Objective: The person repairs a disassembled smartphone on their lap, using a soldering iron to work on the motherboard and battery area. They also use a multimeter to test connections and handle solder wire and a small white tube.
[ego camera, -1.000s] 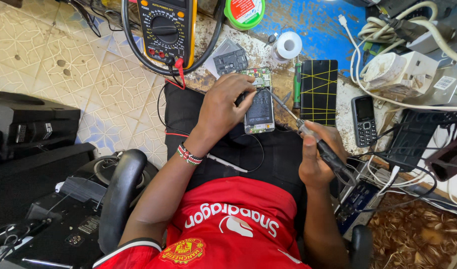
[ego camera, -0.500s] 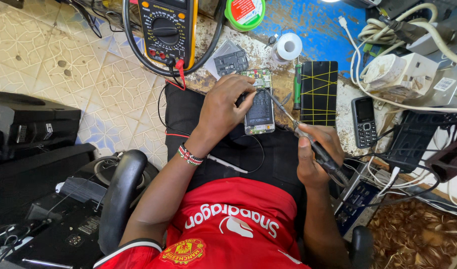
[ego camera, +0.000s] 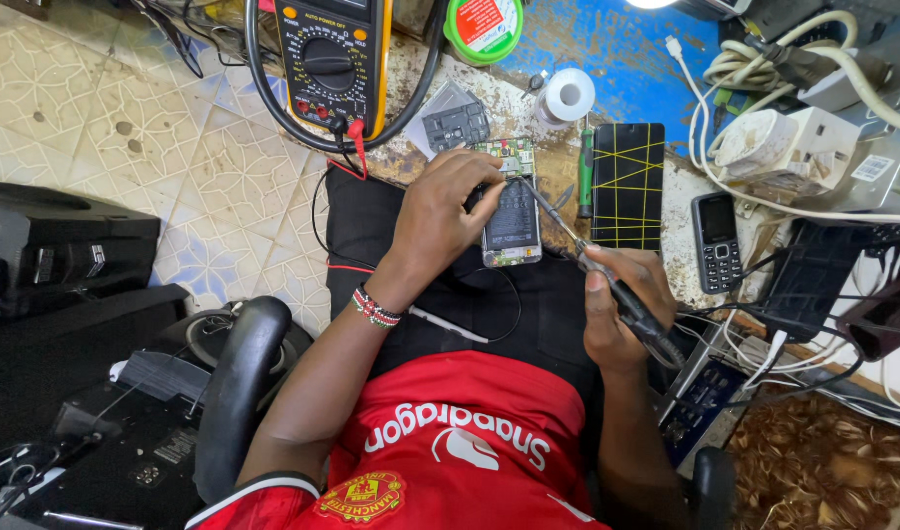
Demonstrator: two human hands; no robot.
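Left hand [ego camera: 448, 211] is pinching the opened phone's [ego camera: 510, 221] edge, fingers hiding its upper board; right hand [ego camera: 622, 309] is gripping a slim black soldering iron [ego camera: 607, 280], its metal tip touching the board.

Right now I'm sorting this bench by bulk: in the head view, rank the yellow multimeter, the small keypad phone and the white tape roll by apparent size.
1. Yellow multimeter, largest, though its top is cut off by the frame.
2. Small keypad phone.
3. White tape roll, smallest.
All lie on the same bench, so nearness hardly skews this.
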